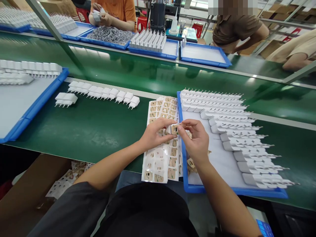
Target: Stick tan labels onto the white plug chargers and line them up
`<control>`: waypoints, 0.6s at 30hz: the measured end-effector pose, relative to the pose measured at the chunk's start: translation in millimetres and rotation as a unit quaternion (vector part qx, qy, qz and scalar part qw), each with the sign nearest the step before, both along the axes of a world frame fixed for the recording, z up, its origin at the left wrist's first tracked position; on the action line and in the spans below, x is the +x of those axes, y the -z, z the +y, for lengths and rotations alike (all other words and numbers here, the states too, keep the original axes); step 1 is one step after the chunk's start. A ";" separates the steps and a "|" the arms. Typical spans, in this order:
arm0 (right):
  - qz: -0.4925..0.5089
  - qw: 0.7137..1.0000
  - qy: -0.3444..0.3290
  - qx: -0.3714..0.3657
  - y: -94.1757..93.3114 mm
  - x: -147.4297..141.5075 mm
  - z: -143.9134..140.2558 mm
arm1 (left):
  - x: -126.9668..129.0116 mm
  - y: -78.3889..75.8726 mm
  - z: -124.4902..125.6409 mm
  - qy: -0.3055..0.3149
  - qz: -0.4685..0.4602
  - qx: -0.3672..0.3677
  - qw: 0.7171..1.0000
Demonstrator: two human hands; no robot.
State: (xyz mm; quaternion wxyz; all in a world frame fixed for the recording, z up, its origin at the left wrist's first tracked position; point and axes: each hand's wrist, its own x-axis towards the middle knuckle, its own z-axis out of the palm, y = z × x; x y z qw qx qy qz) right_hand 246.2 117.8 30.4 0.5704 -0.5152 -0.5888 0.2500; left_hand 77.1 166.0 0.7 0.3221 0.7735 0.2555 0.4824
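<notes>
My left hand and my right hand meet over the table and both pinch one small white charger plug with a tan sticker on its face. Under them lies a sheet of tan stickers, many spots peeled bare. Just right of it sits a blue tray holding several rows of white plugs, prongs pointing right. A few loose peeled sticker scraps lie in the tray below my right wrist.
A row of white plugs and a small cluster lie on the green mat to the left. Another blue tray stands at far left. Across the belt, other people work at more blue trays. Used sheets lie below.
</notes>
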 end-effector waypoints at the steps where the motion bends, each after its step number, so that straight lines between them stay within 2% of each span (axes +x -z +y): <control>1: -0.006 1.000 0.003 0.004 0.1 -0.2 -0.1 | 0.1 0.2 0.0 0.000 -0.001 0.001 1.000; 13: -0.068 0.997 0.025 0.036 -0.2 -1.1 0.3 | 0.3 1.2 0.0 -0.003 0.004 0.017 1.000; 15: -0.098 0.993 0.033 0.051 -0.3 -1.7 -0.4 | 0.5 1.6 0.1 -0.005 0.003 0.030 1.000; 18: -0.188 0.974 0.053 0.114 -0.9 -2.8 -1.0 | 0.6 2.5 -0.1 -0.014 0.001 0.054 0.998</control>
